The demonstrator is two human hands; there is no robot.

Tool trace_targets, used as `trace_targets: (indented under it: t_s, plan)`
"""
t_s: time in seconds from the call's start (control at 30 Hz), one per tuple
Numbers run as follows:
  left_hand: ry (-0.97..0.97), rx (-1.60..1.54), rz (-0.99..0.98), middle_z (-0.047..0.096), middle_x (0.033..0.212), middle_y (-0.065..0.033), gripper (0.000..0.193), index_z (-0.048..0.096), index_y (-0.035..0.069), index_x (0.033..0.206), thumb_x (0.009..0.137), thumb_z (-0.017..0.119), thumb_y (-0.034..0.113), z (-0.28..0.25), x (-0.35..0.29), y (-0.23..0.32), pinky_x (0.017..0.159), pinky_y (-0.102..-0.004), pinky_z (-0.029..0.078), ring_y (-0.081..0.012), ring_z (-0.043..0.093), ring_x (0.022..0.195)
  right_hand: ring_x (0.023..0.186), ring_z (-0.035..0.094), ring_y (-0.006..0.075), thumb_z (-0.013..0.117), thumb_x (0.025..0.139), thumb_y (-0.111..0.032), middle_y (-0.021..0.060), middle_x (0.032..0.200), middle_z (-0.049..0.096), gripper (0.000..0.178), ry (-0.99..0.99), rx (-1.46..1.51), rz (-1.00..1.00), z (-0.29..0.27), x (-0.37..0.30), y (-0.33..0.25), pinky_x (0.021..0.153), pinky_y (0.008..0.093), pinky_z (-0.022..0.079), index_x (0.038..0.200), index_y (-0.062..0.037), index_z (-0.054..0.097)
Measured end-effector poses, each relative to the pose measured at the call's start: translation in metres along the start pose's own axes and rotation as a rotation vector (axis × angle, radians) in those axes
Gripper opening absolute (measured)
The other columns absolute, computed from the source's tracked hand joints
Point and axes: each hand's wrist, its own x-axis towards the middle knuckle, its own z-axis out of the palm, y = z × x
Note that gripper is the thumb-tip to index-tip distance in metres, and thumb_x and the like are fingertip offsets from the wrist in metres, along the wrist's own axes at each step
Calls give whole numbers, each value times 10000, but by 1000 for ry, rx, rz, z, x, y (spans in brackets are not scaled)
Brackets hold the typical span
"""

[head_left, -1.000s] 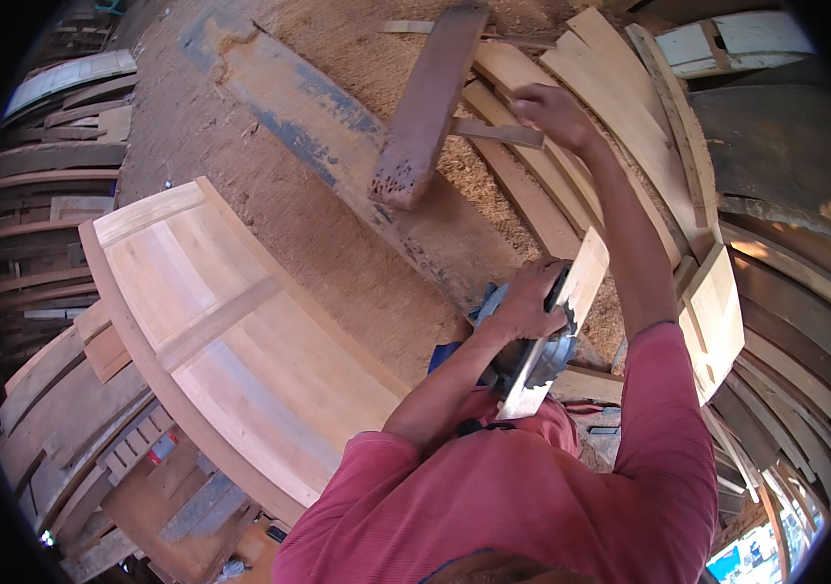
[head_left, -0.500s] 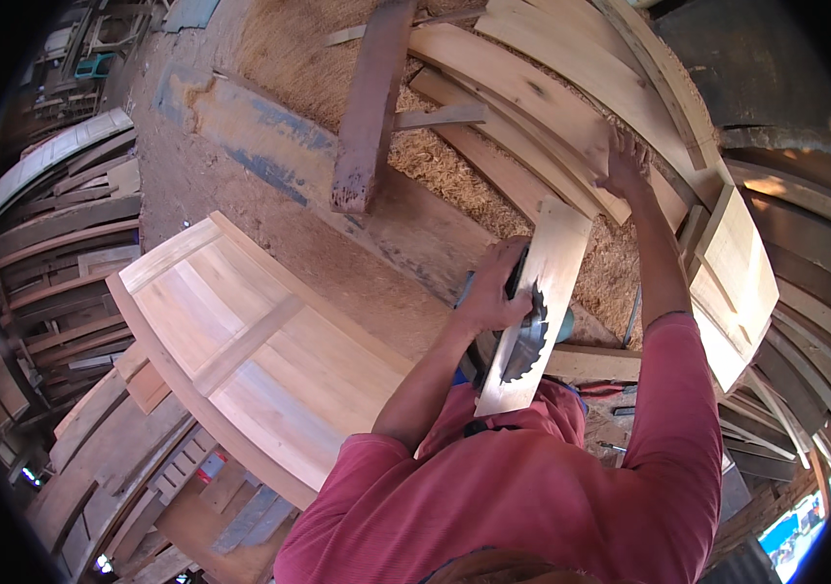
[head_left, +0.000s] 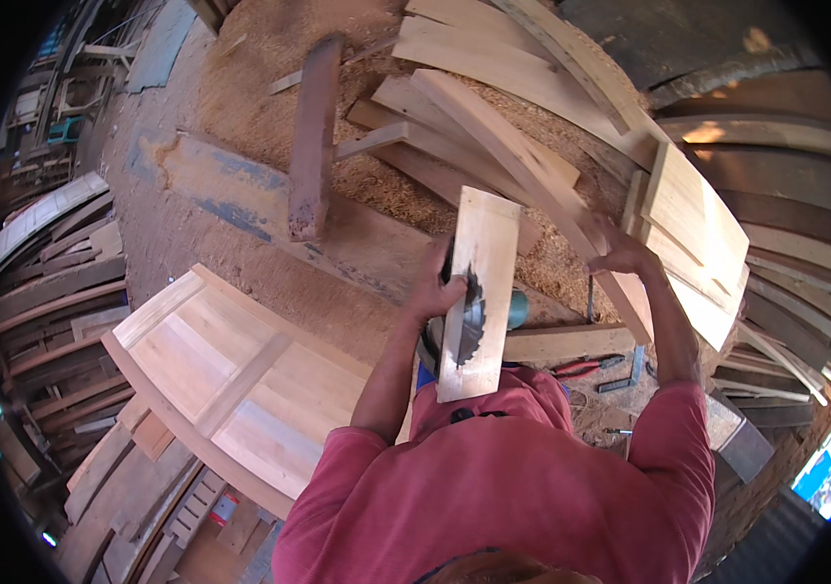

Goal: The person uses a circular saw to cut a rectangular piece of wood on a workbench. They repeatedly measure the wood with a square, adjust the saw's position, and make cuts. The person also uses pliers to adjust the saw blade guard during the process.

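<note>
The saw plate (head_left: pixel 497 292) is pale cream; its blade (head_left: pixel 474 316) is silver-grey. Above and right of this plate, the long plank (head_left: pixel 532 168) is light brown; left of it, the door (head_left: pixel 248 378) has cream and pinkish bands.

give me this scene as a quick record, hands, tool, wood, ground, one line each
left hand: the left hand holds a circular saw
tool: circular saw with a toothed blade showing through a slot in a pale board
right hand: the right hand grips a long plank near its closer end
wood at left: panelled wooden piece
wood ahead: dark reddish beam
ground: sawdust, red-handled pliers
</note>
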Motion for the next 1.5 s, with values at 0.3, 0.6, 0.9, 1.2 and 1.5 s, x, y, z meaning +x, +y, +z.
trace_targets:
  t_s: [0.3, 0.6, 0.9, 1.2, 1.5]
  plan:
    - [-69, -96, 63, 542, 1471, -166, 786, 411, -36, 1559, 828, 613, 170, -4, 3, 12, 1193, -390, 349, -269, 494, 1390, 1228, 631, 248, 871, 775, -446, 134, 1371, 637, 1074, -333, 1141, 62, 59, -92, 28, 1046, 376, 519, 1604, 1, 355]
    - [-46, -77, 30, 581, 1407, -172, 744, 473, -42, 1501, 793, 591, 152, -1, 6, 39, 1153, -391, 386, -270, 536, 1323, 1059, 666, 201, 829, 833, -311, 134, 1235, 698, 774, -172, 958, 71, 110, -83, -35, 956, 379, 564, 1462, 22, 526]
    - [-68, -68, 23, 618, 1351, -143, 707, 492, -19, 1483, 803, 585, 149, -4, 7, 36, 1106, -357, 432, -248, 575, 1265, 1114, 684, 295, 798, 830, -280, 193, 1208, 716, 817, 87, 586, 104, 95, -183, -60, 987, 375, 543, 1487, 72, 465]
    - [-97, -134, 55, 655, 1307, -152, 637, 507, -5, 1451, 832, 602, 114, -6, 16, 7, 1038, -369, 499, -250, 634, 1195, 1282, 581, 267, 883, 697, -288, 169, 1388, 591, 1054, 634, 1295, -347, 142, -290, -116, 1070, 403, 496, 1547, 63, 368]
    - [-175, -134, 189, 682, 1225, -134, 579, 518, -12, 1422, 866, 605, 126, -12, 31, 0, 960, -352, 533, -216, 658, 1090, 1193, 653, 251, 822, 795, -261, 162, 1325, 645, 815, 910, 1359, -1258, 94, -362, -137, 1036, 373, 522, 1442, 107, 490]
